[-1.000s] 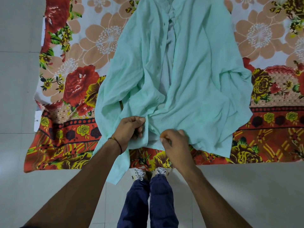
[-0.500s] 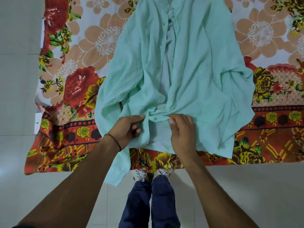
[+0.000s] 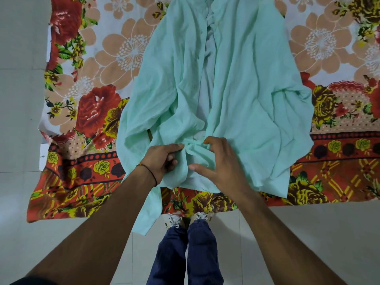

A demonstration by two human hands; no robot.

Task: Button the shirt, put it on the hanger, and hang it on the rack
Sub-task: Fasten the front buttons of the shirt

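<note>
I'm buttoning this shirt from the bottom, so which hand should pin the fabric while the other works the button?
Left. The left hand already pinches the shirt at its left front edge; the right hand is spread, fingers free.

Your pale mint-green cotton shirt [image 3: 236,83] loses its collar past the top edge; bunched cloth hides whichever button your hands work.

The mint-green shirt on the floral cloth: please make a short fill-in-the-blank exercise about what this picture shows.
1. The mint-green shirt lies on a ____ bedsheet.
2. The left hand wears a thin thread on its ____.
3. The shirt's front above both hands is ____, not buttoned.
4. The right hand rests near the shirt's ____ edge.

Missing words: floral; wrist; open; bottom
</note>
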